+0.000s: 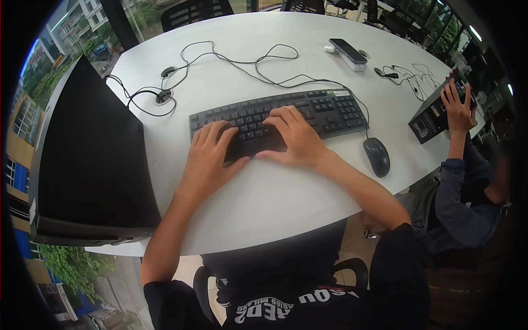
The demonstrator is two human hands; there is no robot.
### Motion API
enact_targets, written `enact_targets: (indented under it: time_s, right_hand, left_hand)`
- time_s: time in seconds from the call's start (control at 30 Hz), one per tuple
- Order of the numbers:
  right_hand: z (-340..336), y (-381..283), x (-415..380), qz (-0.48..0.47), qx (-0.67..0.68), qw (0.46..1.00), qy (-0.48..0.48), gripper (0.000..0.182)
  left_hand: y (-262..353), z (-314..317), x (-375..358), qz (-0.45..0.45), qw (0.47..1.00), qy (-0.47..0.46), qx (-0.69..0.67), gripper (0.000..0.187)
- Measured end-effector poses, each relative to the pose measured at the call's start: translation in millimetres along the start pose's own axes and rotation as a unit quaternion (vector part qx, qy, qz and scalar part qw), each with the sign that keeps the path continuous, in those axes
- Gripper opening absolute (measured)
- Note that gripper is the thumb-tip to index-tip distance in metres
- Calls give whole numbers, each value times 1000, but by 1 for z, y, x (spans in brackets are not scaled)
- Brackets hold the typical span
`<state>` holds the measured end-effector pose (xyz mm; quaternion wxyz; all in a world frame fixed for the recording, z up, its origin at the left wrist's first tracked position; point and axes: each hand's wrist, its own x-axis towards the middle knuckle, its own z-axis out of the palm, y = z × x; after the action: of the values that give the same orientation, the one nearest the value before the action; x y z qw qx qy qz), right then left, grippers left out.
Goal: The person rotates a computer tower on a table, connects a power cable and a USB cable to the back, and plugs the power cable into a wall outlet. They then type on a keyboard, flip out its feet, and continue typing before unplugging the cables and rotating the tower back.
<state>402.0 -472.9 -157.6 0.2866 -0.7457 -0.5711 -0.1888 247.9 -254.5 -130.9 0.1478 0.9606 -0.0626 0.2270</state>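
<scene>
A black keyboard lies on the white table, tilted slightly up toward its right end. Over its left part rests my left hand, fingers spread and curved onto the keys, thumb at the front edge. My right hand lies on the middle keys, its fingers bent but apart and its thumb stretched toward the left thumb. Neither hand grips anything. To the right of the keyboard sits a black wired mouse, untouched.
A large black monitor stands at the left edge of the white table. Cables run behind the keyboard. A phone rests on a white box. At right, another person's hand touches a black box-shaped device.
</scene>
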Motion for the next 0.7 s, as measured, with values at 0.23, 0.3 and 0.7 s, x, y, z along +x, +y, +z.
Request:
enact_targets:
  time_s: [0.23,0.3,0.7]
  right_hand:
    - [1,-4,14,-35,-10,999,23,68]
    - [0,-4,14,-37,-1,999,18,68]
    - [-9,-1,12,-61,35,997,10,70]
  left_hand:
    - [7,1,-6,-36,998,27,34,66]
    - [9,4,-8,-35,998,36,40,67]
    - [33,2,-15,-23,994,33,102,70]
